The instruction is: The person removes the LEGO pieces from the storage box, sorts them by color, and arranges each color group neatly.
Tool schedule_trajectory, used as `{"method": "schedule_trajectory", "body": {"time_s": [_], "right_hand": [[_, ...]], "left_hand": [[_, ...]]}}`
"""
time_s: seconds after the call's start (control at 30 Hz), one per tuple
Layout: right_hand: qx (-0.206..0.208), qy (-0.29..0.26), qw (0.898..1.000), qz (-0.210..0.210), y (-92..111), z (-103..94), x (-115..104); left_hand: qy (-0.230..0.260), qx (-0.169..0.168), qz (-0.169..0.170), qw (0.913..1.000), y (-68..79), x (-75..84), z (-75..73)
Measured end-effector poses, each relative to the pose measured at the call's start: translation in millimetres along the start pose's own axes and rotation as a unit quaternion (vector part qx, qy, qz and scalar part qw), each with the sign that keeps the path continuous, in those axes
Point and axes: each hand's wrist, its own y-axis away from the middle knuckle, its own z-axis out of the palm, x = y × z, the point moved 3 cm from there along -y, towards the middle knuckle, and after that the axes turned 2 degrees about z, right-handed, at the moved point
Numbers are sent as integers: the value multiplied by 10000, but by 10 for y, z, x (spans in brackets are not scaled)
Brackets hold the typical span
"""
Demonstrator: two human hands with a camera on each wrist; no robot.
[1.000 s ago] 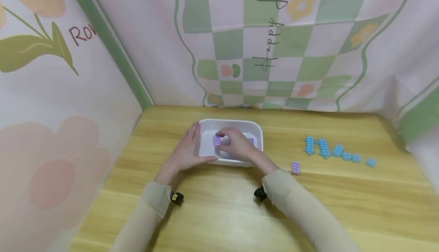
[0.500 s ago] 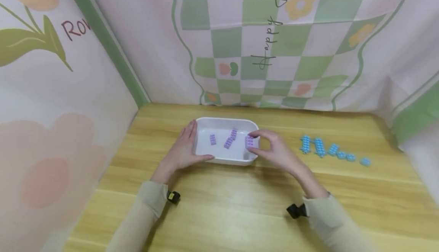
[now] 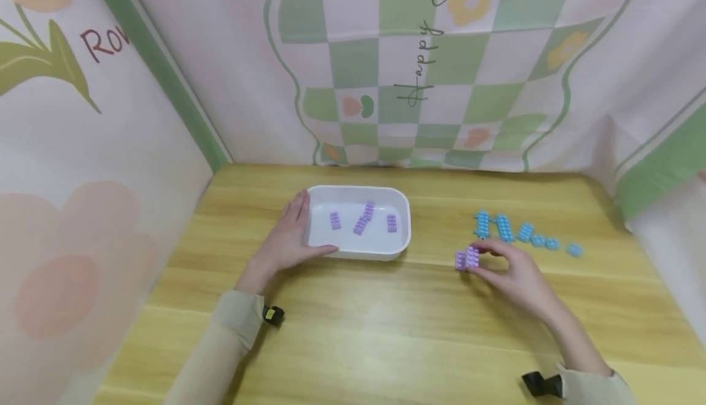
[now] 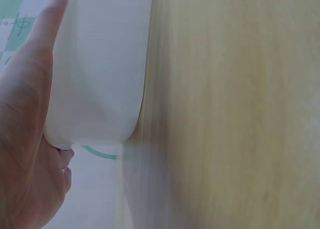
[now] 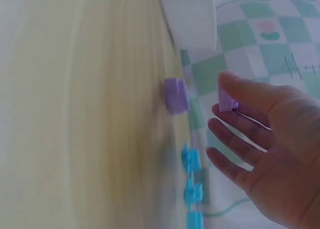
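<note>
My right hand (image 3: 515, 273) pinches a purple building brick (image 3: 472, 257) between thumb and fingertips. It is raised over the table, and the right wrist view shows its remaining fingers spread. Just left of it, another purple brick (image 3: 460, 260) lies on the wood. My left hand (image 3: 281, 239) rests against the left end of a white tray (image 3: 405, 236), fingers straight along the side and thumb along the front rim. Inside the tray lie purple bricks: one at left (image 3: 335, 220), two end to end in the middle (image 3: 361, 223), one at right (image 3: 391, 223).
Several light blue bricks (image 3: 526, 231) form a row on the table right of the tray, beyond my right hand. The two longest blue pieces (image 3: 482, 225) have side pegs. A patterned curtain (image 3: 408, 68) hangs behind the table's back edge.
My right hand has moved from inside the tray out to the right, carrying a purple brick to beside the one on the table. My left hand has stayed at the tray's left end.
</note>
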Motion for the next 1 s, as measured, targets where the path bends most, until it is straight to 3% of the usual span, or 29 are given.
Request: {"method": "schedule_trajectory", "body": {"time_s": [0.33, 1.0], "right_hand": [[-123, 92, 9999, -40, 98, 79, 228], [-63, 331, 9989, -319, 38, 163, 317]], "left_hand": [[-11, 57, 80, 10000, 23, 1, 32], [47, 38, 65, 10000, 5, 2, -9]]}}
